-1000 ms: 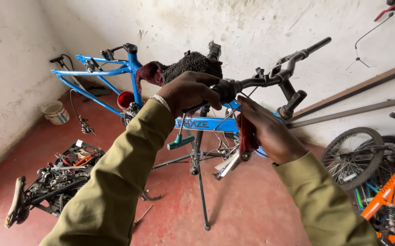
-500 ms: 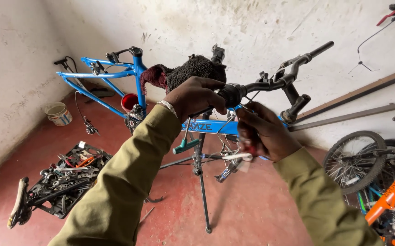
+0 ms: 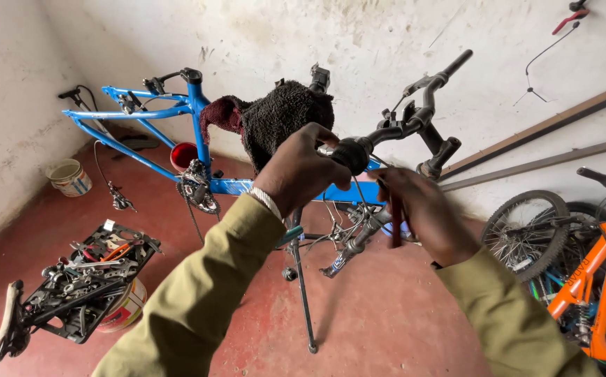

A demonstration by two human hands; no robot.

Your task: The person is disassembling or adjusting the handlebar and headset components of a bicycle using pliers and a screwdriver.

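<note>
A blue bicycle frame point(image 3: 145, 112) hangs upside down on a black repair stand point(image 3: 301, 286), with a dark rag point(image 3: 282, 119) draped over it. My left hand point(image 3: 299, 167) grips the black handlebar point(image 3: 414, 126) at its near grip end. Just below the bar, my right hand point(image 3: 421, 213) holds a red-handled tool point(image 3: 395, 213), its tip near the grip. Both sleeves are olive green.
A black tray of wrenches and parts point(image 3: 83, 279) sits on a tin at the lower left, with a small bucket point(image 3: 69, 176) by the left wall. An orange bicycle point(image 3: 589, 279) and a loose wheel point(image 3: 526, 230) stand at the right. The floor is red.
My view has shifted slightly. My right hand has lowered a little below the handlebar with the red-handled tool; my left hand stays on the grip.
</note>
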